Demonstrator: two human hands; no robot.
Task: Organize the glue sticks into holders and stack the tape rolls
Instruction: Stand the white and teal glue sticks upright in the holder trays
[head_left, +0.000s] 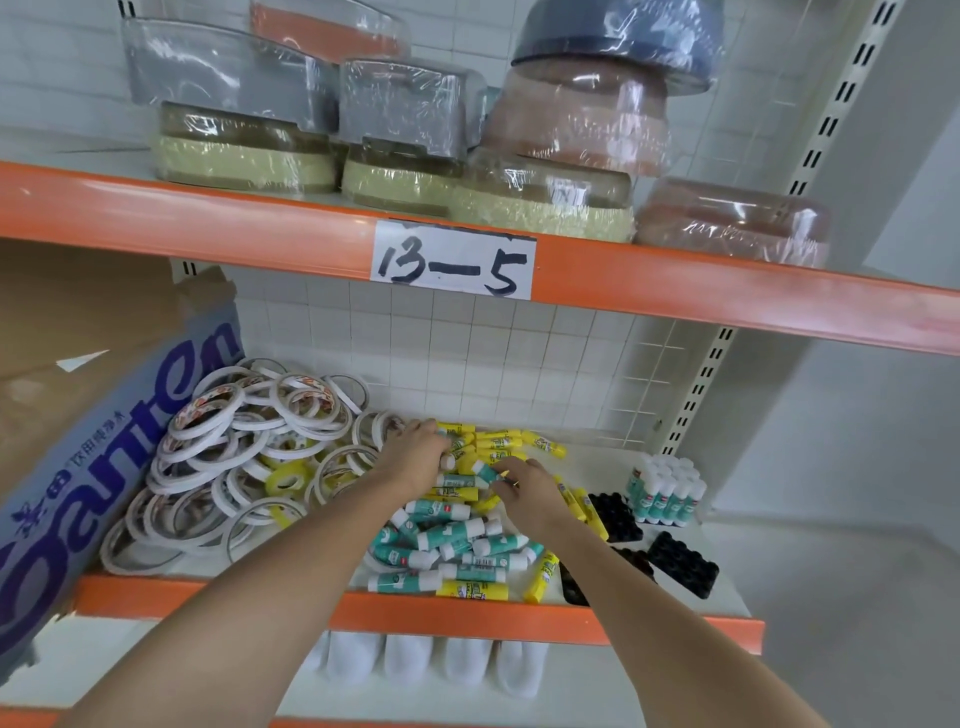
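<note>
At mid-shelf (675, 587), both hands dug into the glue sticks (452, 540), left (415, 457) curled gripping some, right (524, 491) pinching one.

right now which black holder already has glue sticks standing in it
The holder at the far right of the shelf, packed with upright white-capped sticks; the other black holders sit empty.

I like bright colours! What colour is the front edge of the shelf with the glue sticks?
Orange, on the shelf edge, seen in the head view.
</note>
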